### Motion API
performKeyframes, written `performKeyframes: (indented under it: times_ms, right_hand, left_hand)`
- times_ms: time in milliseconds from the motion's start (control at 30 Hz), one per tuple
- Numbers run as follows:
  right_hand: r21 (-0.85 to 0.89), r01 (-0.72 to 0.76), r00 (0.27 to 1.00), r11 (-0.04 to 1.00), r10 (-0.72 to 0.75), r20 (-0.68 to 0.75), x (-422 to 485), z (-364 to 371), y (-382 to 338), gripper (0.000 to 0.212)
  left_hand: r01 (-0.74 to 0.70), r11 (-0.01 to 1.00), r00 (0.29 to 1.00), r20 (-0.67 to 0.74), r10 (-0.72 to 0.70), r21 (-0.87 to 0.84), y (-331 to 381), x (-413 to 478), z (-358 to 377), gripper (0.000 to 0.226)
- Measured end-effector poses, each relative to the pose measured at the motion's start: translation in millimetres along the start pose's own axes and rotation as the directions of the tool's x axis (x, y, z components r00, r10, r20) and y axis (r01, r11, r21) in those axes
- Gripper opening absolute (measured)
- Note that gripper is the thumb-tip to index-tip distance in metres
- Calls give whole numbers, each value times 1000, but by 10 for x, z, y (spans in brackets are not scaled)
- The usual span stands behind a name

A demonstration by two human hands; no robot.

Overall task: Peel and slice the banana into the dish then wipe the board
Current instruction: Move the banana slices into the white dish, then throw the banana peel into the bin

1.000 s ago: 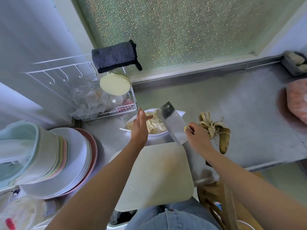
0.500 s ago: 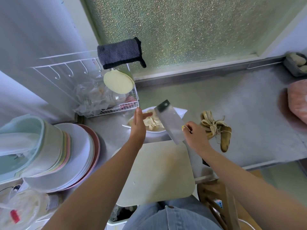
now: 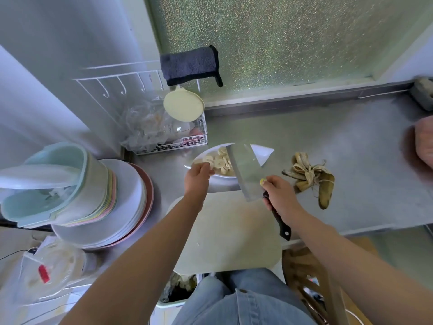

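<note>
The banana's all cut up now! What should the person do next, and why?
Probably set the cleaver down on the counter. The slices already lie in the dish, the board looks bare, and the right hand needs freeing to wipe it.

Left hand: forearm extended, fingers curled under, contents unclear. Right hand: wrapped round cleaver handle, thumb forward on blade.

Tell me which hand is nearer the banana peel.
Right. The right hand, gripping the cleaver, sits just left of the banana peel; the left hand is farther left, at the rim of the dish, beyond the cleaver.
</note>
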State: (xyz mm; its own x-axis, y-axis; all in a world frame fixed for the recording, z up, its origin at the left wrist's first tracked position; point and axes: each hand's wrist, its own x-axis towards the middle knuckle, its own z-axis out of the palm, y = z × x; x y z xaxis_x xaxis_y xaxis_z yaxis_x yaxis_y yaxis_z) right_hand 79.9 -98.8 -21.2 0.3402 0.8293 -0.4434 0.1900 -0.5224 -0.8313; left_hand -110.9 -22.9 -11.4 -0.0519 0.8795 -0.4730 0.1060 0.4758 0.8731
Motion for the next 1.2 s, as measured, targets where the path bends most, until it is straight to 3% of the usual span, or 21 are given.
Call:
performKeyframes:
  times_ms: [133, 200, 267, 333, 400, 500, 600, 800, 867, 900, 967, 1067, 1200]
  right_hand:
    - [331, -172, 981, 928, 131, 141, -80, 124, -45, 6]
    - [424, -202, 977, 883, 153, 148, -97, 135, -46, 11]
    - [485, -195, 980, 852, 156, 120, -121, 87, -46, 12]
    - [511, -186, 983, 839, 157, 99, -131, 10, -16, 13]
    - [452, -211, 977, 867, 182, 107, -155, -64, 38, 16]
    - [478, -288, 957, 829, 249, 146, -197, -130, 149, 23]
    - [572, -320, 944, 755, 308, 120, -226, -231, 178, 19]
    - [631, -265, 914, 729, 399, -76, -96, -579, 69, 12]
    - [658, -205, 921, 724, 371, -120, -30, -700, 21, 18]
    - [677, -179, 924, 714, 358, -132, -2, -766, 9, 21]
    - [715, -144, 929, 684, 343, -141, 49, -894, 21, 24]
    - [724, -159, 920, 671, 367, -138, 128, -1076, 123, 19]
    - [720, -212, 894, 661, 429, -130, 205, -1298, 288, 16]
  left_hand:
    - [85, 985, 994, 57, -95, 151, -177, -88, -111, 22]
    - [44, 960, 995, 69, -66, 277, -275, -126, -176, 22]
    - [-56, 853, 996, 86, 14, 519, -388, -168, -259, 21]
    - [-155, 675, 986, 149, 67, 721, -528, -217, -306, 26]
    - [-228, 528, 966, 256, 21, 818, -663, -247, -275, 44]
    - [-314, 354, 900, 395, -183, 881, -796, -315, -118, 74]
    - [-363, 216, 871, 413, -266, 906, -907, -349, 8, 81]
    - [-316, 82, 920, 326, -218, 945, -804, -357, 169, 62]
    - [-309, -55, 949, 304, -78, 949, -629, -394, 330, 50]
    - [-330, -78, 943, 332, 14, 941, -550, -399, 435, 46]
    - [-446, 18, 886, 438, 154, 895, -431, -373, 666, 41]
    - [-623, 214, 781, 582, 228, 752, -286, -250, 1053, 40]
    - [-719, 274, 691, 700, 180, 639, -154, -37, 1653, 64]
